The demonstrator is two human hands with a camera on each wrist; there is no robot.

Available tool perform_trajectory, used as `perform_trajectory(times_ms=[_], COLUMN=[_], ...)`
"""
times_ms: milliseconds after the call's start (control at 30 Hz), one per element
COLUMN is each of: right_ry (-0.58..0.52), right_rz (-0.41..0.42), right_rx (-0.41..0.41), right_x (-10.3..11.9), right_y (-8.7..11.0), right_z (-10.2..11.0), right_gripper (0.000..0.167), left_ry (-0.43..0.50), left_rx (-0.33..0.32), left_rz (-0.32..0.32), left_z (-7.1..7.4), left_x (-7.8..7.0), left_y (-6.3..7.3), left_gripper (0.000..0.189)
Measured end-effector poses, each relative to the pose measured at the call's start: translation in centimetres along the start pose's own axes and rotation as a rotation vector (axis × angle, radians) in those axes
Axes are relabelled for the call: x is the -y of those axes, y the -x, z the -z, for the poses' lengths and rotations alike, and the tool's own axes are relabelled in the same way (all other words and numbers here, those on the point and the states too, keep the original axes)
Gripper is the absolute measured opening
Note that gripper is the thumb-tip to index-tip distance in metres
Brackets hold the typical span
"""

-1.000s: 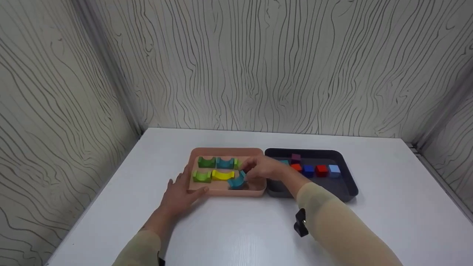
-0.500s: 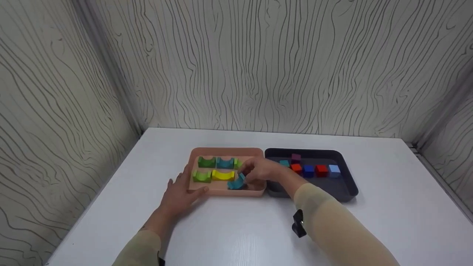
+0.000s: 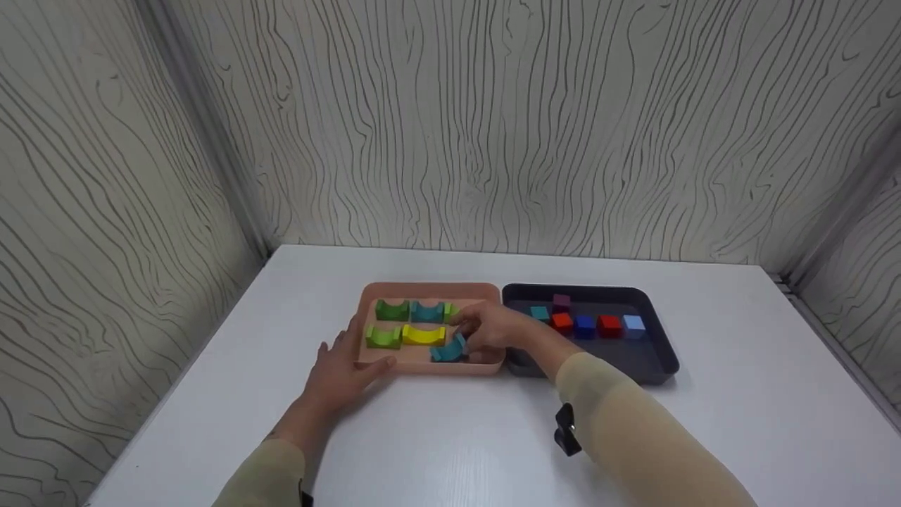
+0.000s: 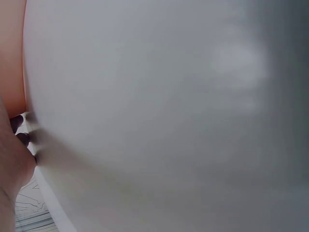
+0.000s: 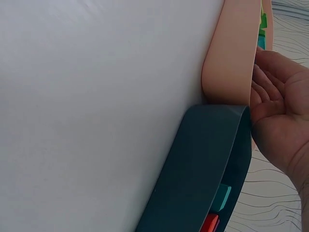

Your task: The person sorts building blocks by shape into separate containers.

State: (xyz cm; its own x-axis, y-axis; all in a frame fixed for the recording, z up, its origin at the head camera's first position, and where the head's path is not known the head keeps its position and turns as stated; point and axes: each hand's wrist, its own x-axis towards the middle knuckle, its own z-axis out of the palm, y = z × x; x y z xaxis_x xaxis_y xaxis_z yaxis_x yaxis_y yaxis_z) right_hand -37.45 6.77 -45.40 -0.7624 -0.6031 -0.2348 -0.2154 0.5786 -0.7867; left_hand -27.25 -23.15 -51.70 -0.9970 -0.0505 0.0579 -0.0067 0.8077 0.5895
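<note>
A pink tray [image 3: 429,367] stands at the table's middle with several curved blocks in it. Near its front right corner my right hand [image 3: 501,329] pinches the right end of a blue curved block [image 3: 448,350], which lies tilted. Its fingertips are partly hidden, and in the right wrist view the tray wall [image 5: 234,53] covers them. My left hand [image 3: 341,373] rests along the tray's left side, fingers extended, thumb at the front edge. Behind the held block are a yellow curved block [image 3: 424,336], a light green one [image 3: 383,339], a dark green one [image 3: 392,310] and a second blue one [image 3: 427,313].
Against the pink tray's right side stands a dark tray [image 3: 626,366]. It holds several small cubes, among them a red cube [image 3: 609,326], a dark blue cube [image 3: 584,326] and a purple cube [image 3: 561,303]. Behind the white table [image 3: 436,436] rises a patterned wall [image 3: 450,127].
The blue curved block has come down and lies flatter, with my right hand shifted slightly left and down along with it. My left hand has stayed in place.
</note>
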Motion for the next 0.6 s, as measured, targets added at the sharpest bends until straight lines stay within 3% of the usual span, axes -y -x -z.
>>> perform_trajectory(times_ms=[267,600], right_ry=[-0.081,-0.156], right_rz=[-0.005,0.020], right_rx=[-0.010,-0.112], right_x=[-0.2,0.6], right_y=[0.7,2.0], right_z=[-0.1,0.6], right_gripper=[0.066,0.072], left_ry=[0.014,-0.004], left_rx=[0.019,0.048], left_rz=[0.015,0.024], left_z=[-0.4,0.3], left_x=[0.1,0.1], left_y=[0.0,0.0], left_gripper=[0.112,0.115])
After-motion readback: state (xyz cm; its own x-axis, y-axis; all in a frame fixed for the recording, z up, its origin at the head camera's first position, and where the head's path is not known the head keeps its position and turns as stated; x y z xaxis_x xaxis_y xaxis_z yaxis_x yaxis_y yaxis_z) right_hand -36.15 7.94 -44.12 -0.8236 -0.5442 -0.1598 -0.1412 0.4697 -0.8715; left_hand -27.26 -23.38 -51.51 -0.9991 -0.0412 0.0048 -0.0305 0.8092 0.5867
